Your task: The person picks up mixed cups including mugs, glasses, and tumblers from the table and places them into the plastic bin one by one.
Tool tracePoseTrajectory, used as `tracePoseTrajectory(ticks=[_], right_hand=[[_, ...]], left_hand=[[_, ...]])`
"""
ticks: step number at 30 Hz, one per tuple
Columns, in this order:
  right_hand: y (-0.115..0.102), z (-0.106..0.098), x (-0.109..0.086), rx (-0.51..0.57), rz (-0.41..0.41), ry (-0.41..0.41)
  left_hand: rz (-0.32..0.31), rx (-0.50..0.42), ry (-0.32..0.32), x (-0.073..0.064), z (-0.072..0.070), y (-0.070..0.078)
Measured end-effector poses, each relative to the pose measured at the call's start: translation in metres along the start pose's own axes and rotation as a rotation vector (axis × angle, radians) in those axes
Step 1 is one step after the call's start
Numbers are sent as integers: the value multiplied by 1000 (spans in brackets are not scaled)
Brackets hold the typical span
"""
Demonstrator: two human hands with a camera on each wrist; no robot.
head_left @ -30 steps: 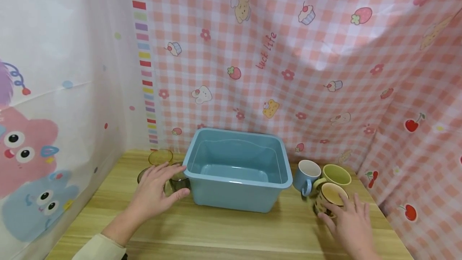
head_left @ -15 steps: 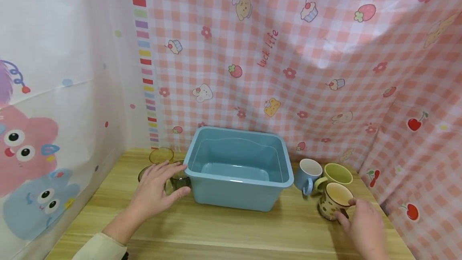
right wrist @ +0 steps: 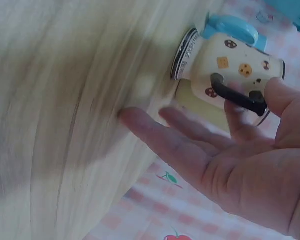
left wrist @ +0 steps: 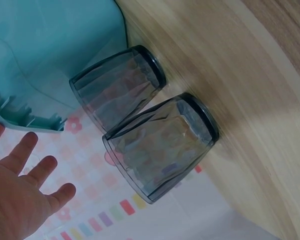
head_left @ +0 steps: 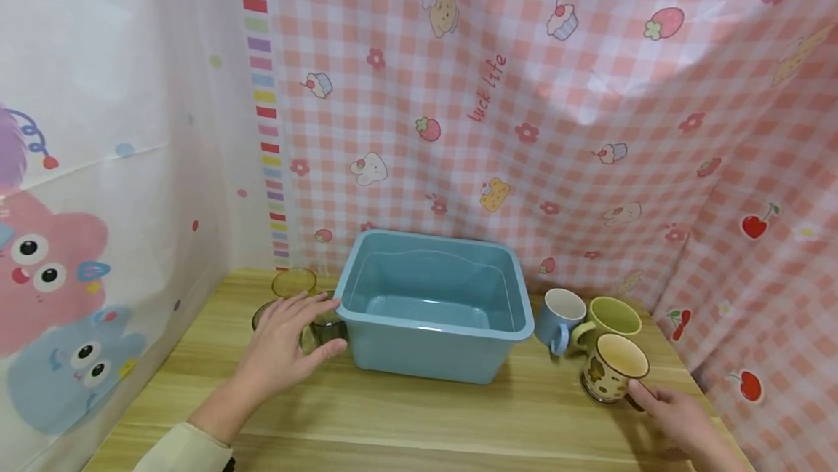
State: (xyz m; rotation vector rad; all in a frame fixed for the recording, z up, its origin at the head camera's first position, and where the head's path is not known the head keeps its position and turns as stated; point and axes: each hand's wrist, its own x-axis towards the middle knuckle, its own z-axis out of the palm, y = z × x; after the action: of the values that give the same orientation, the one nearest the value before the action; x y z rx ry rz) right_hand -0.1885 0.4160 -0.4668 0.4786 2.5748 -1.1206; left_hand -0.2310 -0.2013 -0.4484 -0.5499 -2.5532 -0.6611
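My right hand (head_left: 681, 417) pinches the dark handle of a cream mug (head_left: 605, 377) between thumb and forefinger. The mug has brown and orange cookie prints and stands upright on the table. In the right wrist view the other fingers spread loosely below the handle (right wrist: 240, 99). My left hand (head_left: 278, 348), fingers spread, hovers by the left rim of a blue plastic bin (head_left: 425, 356), its forefinger at the corner. Beside that hand are two smoky glass tumblers, the nearer one (left wrist: 162, 150) and the one against the bin (left wrist: 117, 90), partly hidden in the head view.
A blue mug (head_left: 556, 319) and a green mug (head_left: 615, 318) stand just behind the cookie mug. An amber glass (head_left: 294, 283) sits at the back left of the wooden table (head_left: 419, 428). Checked cloth (head_left: 419, 94) hangs behind and to the right.
My right hand has gone from over the cookie mug to its handle on the right. The mug has turned, its handle now towards the front right, and shifted slightly right. My left hand stays put.
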Motion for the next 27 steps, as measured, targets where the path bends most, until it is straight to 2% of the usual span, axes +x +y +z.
tracePoseTrajectory(ticks=[3,6,16,24,27], right_hand=[[1,-3,0,82,19,-94],[2,-4,0,131,21,-152],[8,-13,5,326,57,-238],[14,-20,8,407,10,-351],[14,-20,8,419,6,-357]], left_hand=[[3,-1,5,0,1,0],[7,-3,13,-1,1,-1],[18,11,18,0,0,0],[7,21,-18,0,-3,1],[11,22,-21,0,-4,1]])
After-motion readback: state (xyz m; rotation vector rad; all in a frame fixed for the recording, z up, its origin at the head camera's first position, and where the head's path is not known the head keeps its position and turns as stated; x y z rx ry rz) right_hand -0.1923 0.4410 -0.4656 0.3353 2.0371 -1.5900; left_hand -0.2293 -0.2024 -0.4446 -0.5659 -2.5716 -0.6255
